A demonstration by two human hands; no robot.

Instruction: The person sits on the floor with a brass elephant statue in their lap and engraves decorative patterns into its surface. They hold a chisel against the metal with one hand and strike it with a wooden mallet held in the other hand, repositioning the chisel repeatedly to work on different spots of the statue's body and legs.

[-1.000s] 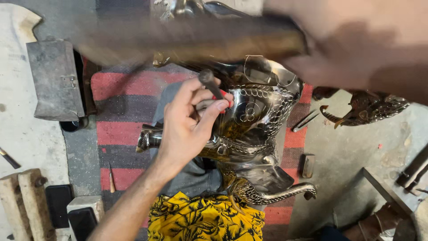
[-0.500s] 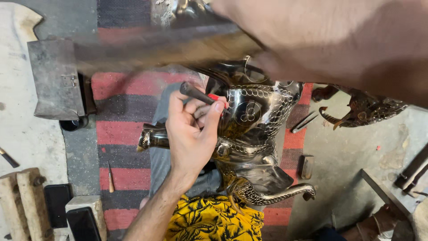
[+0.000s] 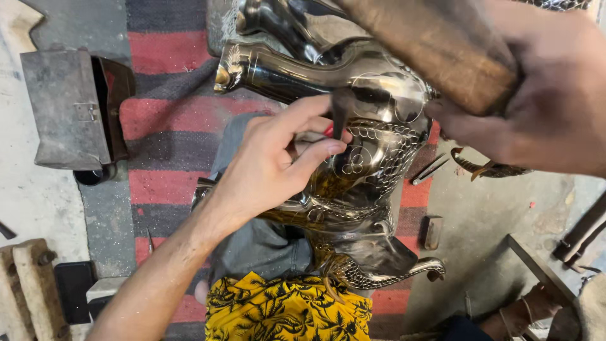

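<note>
Left fingertips (image 3: 328, 148) pinch a short dark punch (image 3: 341, 112), its tip set against the engraved side of the dark metal figure (image 3: 372, 183). I judge the left hand (image 3: 271, 167) braces on the piece to steady the tool. Right hand (image 3: 536, 95) is clenched round a thick wooden handle (image 3: 442, 50), raised close to the lens and blurred; its head is out of view. The figure lies across the lap, over grey cloth (image 3: 252, 246) and a yellow palm-print garment (image 3: 287, 309), probably so the lap cushions it. Below, a red and grey striped rug (image 3: 164, 120). At the left, a grey metal box (image 3: 69, 107) lies on its side, hinged open; contents too dark to tell. Small tools (image 3: 430, 169) lie on the concrete at the right.
</note>
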